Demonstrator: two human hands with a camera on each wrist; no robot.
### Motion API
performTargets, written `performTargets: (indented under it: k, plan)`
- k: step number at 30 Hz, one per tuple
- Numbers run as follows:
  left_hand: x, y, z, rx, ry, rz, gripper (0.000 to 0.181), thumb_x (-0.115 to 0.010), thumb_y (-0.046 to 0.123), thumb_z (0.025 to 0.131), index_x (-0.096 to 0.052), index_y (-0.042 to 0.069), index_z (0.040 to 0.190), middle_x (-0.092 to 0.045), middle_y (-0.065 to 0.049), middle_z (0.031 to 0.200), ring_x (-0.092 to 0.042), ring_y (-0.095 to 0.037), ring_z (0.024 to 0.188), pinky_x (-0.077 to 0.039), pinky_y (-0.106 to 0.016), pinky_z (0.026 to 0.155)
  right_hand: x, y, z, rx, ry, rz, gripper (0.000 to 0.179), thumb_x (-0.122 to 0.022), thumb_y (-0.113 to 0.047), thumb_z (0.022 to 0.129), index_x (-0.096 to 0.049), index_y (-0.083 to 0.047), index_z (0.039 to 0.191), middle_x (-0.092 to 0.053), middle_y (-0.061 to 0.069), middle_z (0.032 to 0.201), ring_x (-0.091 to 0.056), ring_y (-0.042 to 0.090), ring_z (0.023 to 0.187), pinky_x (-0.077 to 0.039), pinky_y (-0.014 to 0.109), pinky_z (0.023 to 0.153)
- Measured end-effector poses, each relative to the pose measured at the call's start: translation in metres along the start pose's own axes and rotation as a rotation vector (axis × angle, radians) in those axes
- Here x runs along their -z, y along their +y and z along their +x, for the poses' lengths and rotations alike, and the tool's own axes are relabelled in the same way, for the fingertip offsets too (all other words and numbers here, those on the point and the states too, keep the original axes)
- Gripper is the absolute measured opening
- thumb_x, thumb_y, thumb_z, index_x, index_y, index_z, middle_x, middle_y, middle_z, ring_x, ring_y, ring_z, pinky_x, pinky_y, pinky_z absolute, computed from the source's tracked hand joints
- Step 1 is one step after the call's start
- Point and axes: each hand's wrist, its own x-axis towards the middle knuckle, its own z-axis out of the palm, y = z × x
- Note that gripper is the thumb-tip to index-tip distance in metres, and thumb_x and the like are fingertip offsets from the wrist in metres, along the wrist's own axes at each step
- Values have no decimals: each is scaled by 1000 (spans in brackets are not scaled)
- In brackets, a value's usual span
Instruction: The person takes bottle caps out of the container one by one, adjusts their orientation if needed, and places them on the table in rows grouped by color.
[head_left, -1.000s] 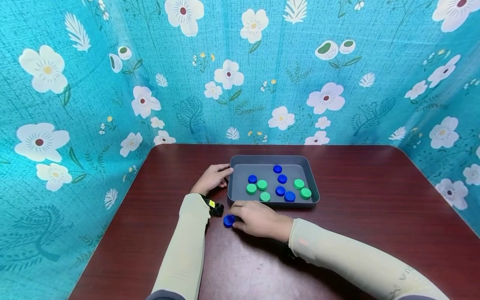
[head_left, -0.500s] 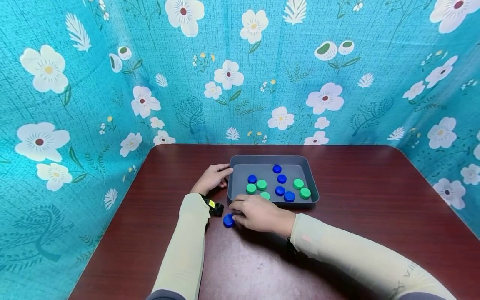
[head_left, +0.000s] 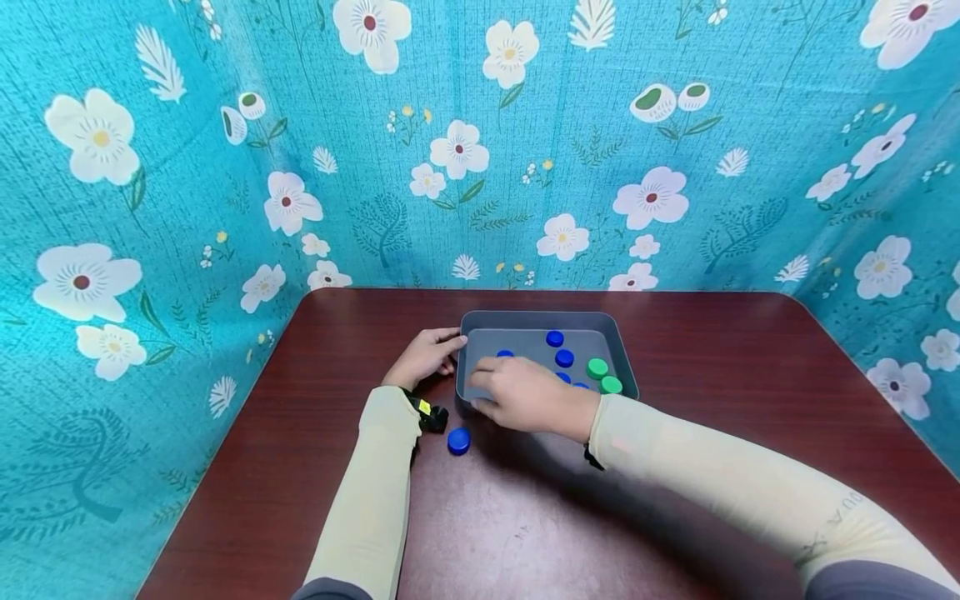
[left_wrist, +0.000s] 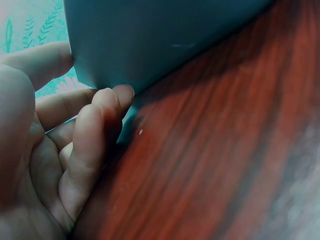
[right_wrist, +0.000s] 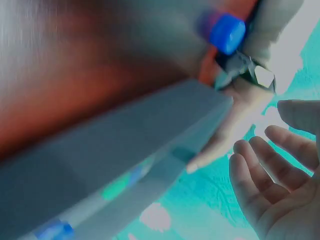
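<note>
Shallow grey tray (head_left: pixel 525 341), rounded corners

Tray (head_left: pixel 540 320): smooth, matt; plastic or coated metal, I cannot tell. Caps (head_left: pixel 459 441): smooth plastic by the look, slight sheen. Table (head_left: pixel 720 375): wood-grained, glossy enough to throw glare. My sleeves (head_left: pixel 367 492): matt cloth. Curtain (head_left: pixel 517 208): printed fabric, woven texture.

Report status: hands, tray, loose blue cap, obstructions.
Left hand touching left side of tray. Right hand empty, over tray's near edge. Loose blue cap on table, outside tray. Right hand hides part of tray from head view.
</note>
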Motion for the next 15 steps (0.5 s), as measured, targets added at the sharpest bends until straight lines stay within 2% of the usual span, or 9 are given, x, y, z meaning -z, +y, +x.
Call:
performTargets:
  k: [5, 9, 15]
  plan:
    - [1, 0, 1, 4, 1, 1, 53, -62, 42, 95, -55, 15, 140, -66, -10, 94, -63, -23, 68, -56, -33, 62, 14, 9, 7, 14, 30, -34, 25, -70, -20, 91, -71, -8, 113, -63, 3, 101, -65, 15, 87, -54, 32, 77]
    - [2, 0, 1, 10, -2, 6, 53, -62, 42, 95, -55, 15, 140, -66, -11, 94, -63, -24, 68, -56, -33, 63, 20, 16, 10, 5, 24, -63, 27, -70, -19, 90, -71, -8, 115, -63, 4, 101, -64, 15, 85, -54, 32, 75]
    - [2, 1, 0, 12, -9, 2, 54, -63, 42, 94, -55, 14, 140, -66, -10, 96, -64, -24, 68, -56, -33, 64, 19, 28, 14, -49, -31, -95, 31, -69, -23, 91, -70, -9, 119, -64, 5, 107, -64, 14, 89, -54, 31, 78]
